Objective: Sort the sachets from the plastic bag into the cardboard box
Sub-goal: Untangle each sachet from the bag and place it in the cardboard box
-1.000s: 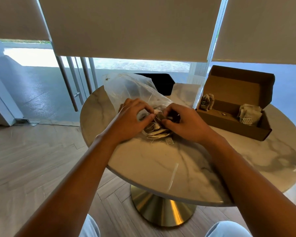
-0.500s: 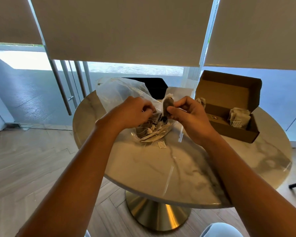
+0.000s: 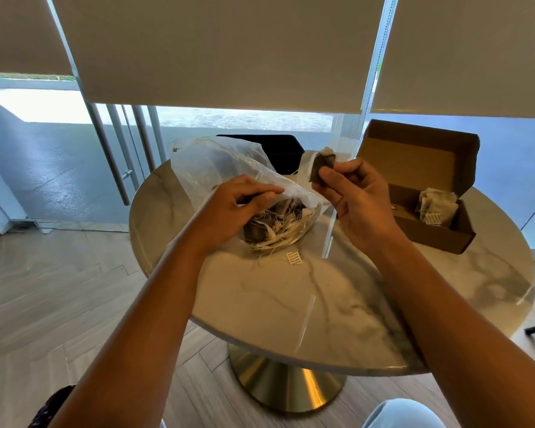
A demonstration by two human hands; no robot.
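The round marble surface (image 3: pixel 291 304) carries everything you work with. At its far right stands the open cardboard box (image 3: pixel 420 193), lid flap upright, with a stack of pale sachets (image 3: pixel 437 206) already at its right end. The clear plastic bag (image 3: pixel 217 163) lies at the centre, mouth toward you, a tangle of sachets and strings (image 3: pixel 275 225) inside it. Your left hand (image 3: pixel 238 208) pinches the bag's upper edge and holds the mouth open. Your right hand (image 3: pixel 357 196) is raised between bag and box, its grip closed on one dark sachet (image 3: pixel 322 166) between thumb and fingers. A loose paper tag (image 3: pixel 294 257) lies on the surface just in front of the bag. Likely risk: if the held sachet's string is snagged in the tangle, carrying it across could drag others out or tear the tag off.
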